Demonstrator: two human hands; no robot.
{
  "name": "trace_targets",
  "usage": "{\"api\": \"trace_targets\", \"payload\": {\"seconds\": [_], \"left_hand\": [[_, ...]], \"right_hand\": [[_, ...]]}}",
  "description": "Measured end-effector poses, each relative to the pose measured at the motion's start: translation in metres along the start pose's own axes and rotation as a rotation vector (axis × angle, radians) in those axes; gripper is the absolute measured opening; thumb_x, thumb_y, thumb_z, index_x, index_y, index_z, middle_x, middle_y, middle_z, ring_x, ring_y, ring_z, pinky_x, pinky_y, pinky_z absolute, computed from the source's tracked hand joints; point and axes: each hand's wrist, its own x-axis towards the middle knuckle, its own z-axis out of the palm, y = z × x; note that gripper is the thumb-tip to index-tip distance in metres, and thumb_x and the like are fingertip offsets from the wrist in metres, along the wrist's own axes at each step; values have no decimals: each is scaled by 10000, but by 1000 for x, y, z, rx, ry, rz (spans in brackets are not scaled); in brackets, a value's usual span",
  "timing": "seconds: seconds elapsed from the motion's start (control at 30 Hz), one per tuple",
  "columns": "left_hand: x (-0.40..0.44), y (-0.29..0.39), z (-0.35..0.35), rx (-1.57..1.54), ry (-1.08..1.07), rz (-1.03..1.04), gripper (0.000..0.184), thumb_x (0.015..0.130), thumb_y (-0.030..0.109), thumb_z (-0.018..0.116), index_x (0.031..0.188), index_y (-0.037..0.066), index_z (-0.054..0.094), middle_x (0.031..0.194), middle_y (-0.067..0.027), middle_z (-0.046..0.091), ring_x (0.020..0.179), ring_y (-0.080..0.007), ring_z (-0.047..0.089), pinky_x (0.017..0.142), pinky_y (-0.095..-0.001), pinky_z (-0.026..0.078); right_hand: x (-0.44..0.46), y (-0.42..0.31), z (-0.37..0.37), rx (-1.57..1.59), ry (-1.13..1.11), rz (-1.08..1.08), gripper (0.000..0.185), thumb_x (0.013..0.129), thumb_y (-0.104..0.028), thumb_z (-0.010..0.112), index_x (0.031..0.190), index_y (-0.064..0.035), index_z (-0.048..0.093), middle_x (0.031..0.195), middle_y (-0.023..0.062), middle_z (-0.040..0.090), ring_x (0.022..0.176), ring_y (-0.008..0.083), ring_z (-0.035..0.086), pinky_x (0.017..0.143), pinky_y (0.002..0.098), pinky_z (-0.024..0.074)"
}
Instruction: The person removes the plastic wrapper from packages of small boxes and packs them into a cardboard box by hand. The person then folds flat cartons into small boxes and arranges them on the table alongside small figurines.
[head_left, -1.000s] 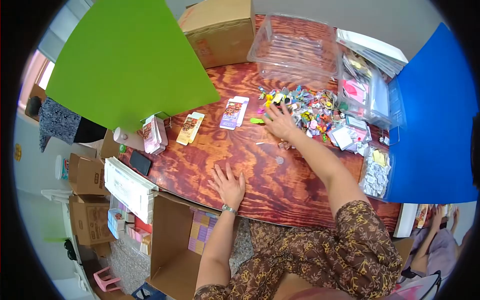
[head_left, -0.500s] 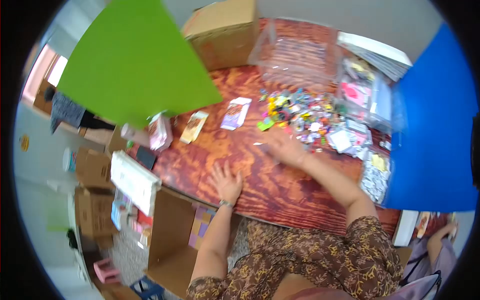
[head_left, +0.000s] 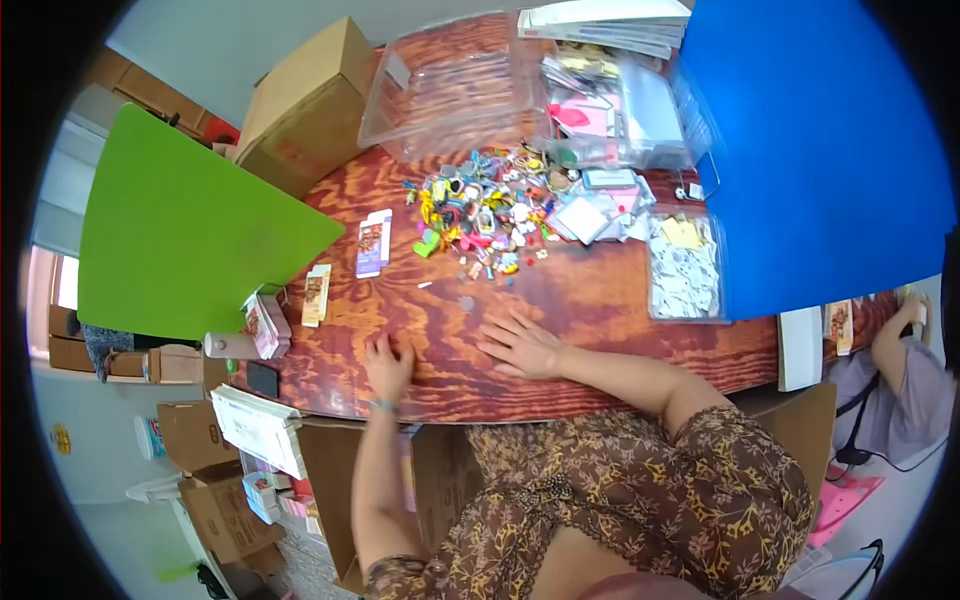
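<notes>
My left hand (head_left: 388, 370) rests on the wood-patterned table near its front edge, fingers loosely bent and apart, with nothing in it. Flat on the tabletop lies my right hand (head_left: 525, 347), fingers spread and holding nothing. Beyond both hands is a heap of small colourful trinkets (head_left: 490, 205). A small white piece (head_left: 425, 284) lies between the heap and my left hand. A flattened purple card box (head_left: 373, 245) and a yellow card box (head_left: 316, 296) lie to the left of the heap.
Behind the heap stand a clear plastic bin (head_left: 450, 125) and a cardboard box (head_left: 305, 110). A tub of white packets (head_left: 685, 270) sits at right by a blue panel (head_left: 820, 170). A green panel (head_left: 190, 235) rises at left. Another person's arm (head_left: 890, 325) shows far right.
The view has turned, so the table sits more level. My right hand has drawn back from the heap and lies flat. My left hand's spread fingers have bent slightly.
</notes>
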Motion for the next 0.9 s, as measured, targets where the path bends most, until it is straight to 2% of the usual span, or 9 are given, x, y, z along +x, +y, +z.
{"api": "trace_targets", "payload": {"seconds": [0.07,0.1,0.13,0.2,0.27,0.33,0.6,0.67,0.9], "left_hand": [[49,-5,-55,-325,-536,-28,418,874,371,668,1115,30,641,906,-121,699,754,-203,644,658,-336,507],[67,11,-84,-404,-381,47,380,887,371,671,1049,27,670,672,-38,674,654,-99,615,614,-252,486],[76,55,-128,-566,-232,84,414,889,319,682,1139,-7,635,872,-88,706,828,-118,644,723,-264,510],[86,141,-232,-464,2,418,561,855,219,721,1313,-38,522,1306,-151,573,1183,-226,560,996,-354,445],[70,215,-317,-451,245,823,609,801,192,766,1307,-43,522,1241,-160,612,1162,-244,573,983,-357,449],[61,248,-347,-759,277,939,587,767,252,801,1227,-45,589,1218,-162,624,1126,-255,593,962,-355,460],[90,149,-237,-381,-301,565,577,771,270,795,1211,-47,597,1195,-166,630,1107,-259,601,946,-354,467],[73,128,-206,-400,-413,477,575,772,274,793,1208,-47,598,1189,-167,632,1102,-260,603,943,-354,468],[8,173,-182,-529,-524,634,569,776,290,787,1194,-49,605,1169,-171,638,1086,-264,610,929,-354,475]], "right_hand": [[-1,-2,-3,-6,-11,2,519,948,-432,500,1365,-123,498,1451,130,419,1406,317,294,1161,539,185],[3,-2,-6,-13,-14,-4,515,952,-435,491,1361,-122,502,1453,129,417,1406,317,293,1162,537,182],[6,-2,-7,-14,-1,-3,513,953,-433,492,1361,-122,501,1454,128,417,1406,316,293,1163,536,179],[3,-2,-9,-15,-12,-8,511,953,-429,493,1361,-123,500,1454,125,416,1406,316,291,1165,534,174],[5,-2,-11,-57,-8,-27,513,953,-430,491,1366,-125,495,1454,124,417,1410,313,283,1168,532,165],[4,-6,-12,-19,-41,-1,517,955,-432,485,1373,-128,488,1458,119,413,1415,308,274,1170,530,156],[5,-10,-20,89,-143,93,536,970,-450,447,1409,-143,455,1498,94,374,1430,286,248,1178,519,139],[-4,-9,-19,-484,141,-52,525,971,-437,449,1409,-147,457,1499,88,374,1432,285,244,1180,515,139],[-4,-10,-17,-34,-77,-8,516,965,-440,459,1394,-152,468,1483,91,389,1406,294,272,1153,515,175]]}}
